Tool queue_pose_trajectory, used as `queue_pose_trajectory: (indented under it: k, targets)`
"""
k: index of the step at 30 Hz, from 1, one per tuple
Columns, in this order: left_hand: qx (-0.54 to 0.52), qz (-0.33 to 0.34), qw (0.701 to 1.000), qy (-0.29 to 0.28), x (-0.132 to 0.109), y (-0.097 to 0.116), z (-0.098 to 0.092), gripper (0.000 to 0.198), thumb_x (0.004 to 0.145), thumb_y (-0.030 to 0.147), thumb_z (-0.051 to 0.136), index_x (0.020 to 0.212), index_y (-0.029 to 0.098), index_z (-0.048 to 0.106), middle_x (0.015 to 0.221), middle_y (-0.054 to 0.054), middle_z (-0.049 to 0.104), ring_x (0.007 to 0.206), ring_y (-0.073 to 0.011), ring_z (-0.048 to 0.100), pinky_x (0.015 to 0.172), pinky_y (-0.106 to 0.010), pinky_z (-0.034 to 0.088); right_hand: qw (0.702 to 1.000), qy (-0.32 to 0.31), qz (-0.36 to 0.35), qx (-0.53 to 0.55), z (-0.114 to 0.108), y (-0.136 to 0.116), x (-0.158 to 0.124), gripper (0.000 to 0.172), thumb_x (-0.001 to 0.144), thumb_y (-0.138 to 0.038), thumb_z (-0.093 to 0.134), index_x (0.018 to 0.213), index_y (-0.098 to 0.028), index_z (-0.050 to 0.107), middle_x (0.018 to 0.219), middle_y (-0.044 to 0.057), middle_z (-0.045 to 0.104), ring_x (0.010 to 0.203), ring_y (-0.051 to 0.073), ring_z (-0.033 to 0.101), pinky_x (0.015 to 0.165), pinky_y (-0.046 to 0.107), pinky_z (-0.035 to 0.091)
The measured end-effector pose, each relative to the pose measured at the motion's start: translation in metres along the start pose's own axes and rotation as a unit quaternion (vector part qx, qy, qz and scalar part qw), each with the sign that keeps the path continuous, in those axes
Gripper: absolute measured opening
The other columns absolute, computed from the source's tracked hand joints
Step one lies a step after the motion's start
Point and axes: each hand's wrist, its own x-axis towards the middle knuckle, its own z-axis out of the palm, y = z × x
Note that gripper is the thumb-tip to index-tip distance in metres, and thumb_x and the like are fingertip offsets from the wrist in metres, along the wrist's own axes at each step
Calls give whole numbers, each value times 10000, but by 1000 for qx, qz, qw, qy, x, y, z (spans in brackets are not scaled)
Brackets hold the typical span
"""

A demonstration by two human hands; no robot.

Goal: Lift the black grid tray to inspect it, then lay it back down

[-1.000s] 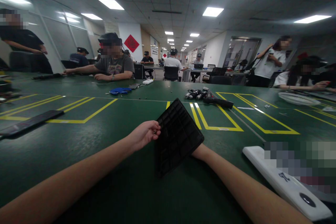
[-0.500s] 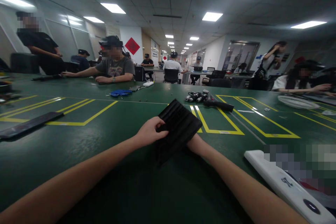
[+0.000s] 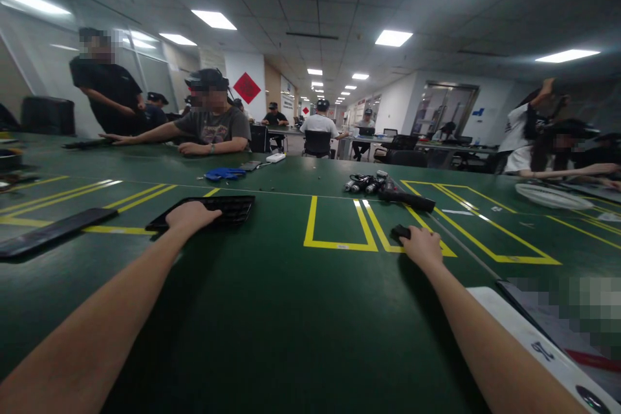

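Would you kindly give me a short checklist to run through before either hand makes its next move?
1. Left hand on the black tray: ok, it covers the near part.
2. Tray flat on the table: cannot tell, hand and arm hide the near edge.
3. Tray off the left yellow outline: not ok, it overlaps the tape in view.
4. Right hand gripping the small black object: ok.
5. That object resting on the table: cannot tell.
6. Right hand apart from the dark cable pile: ok, green surface shows between.
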Motion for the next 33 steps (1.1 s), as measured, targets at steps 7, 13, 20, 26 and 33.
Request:
queue_pose_trajectory:
  k: [7,13,20,26,33]
  targets:
    - [49,57,992,101,-12,32,3,283,769,218,374,883,38,560,907,-143,598,984,-337,483,797,-414,390,995,81,-40,-46,-8,-26,-11,510,772,-309,446,1222,-71,426,1290,179,386,1217,357,259,962,502,231]
    - [-41,265,963,-28,-42,83,57,546,651,12,330,1157,92,521,1216,-106,526,1142,-193,454,976,-306,333,974,-49,-210,69,-4,-72,-44,565,818,-397,373,1283,-76,366,1363,158,329,1272,307,232,1019,477,208]
    - [-21,282,952,-119,-48,88,78,503,722,57,325,1180,154,508,1295,-66,462,1219,-175,379,1025,-354,273,949,-138,-255,123,12,-80,-63,578,840,-530,265,1267,-168,411,1373,106,336,1284,282,241,1031,524,149]
    - [5,372,928,-33,-93,105,60,418,856,317,327,1219,162,463,1377,-86,341,1294,-212,226,1055,-437,136,965,-72,-239,86,-8,-69,-44,567,852,-479,255,1269,-123,401,1355,129,360,1259,289,286,1008,473,240]
    - [-29,413,889,-193,-153,116,54,541,851,492,297,1303,202,368,1381,-83,334,1265,-222,285,1033,-400,198,996,65,-48,-46,-15,-19,-17,495,835,-340,325,1250,-82,402,1344,174,333,1242,367,239,961,540,229]
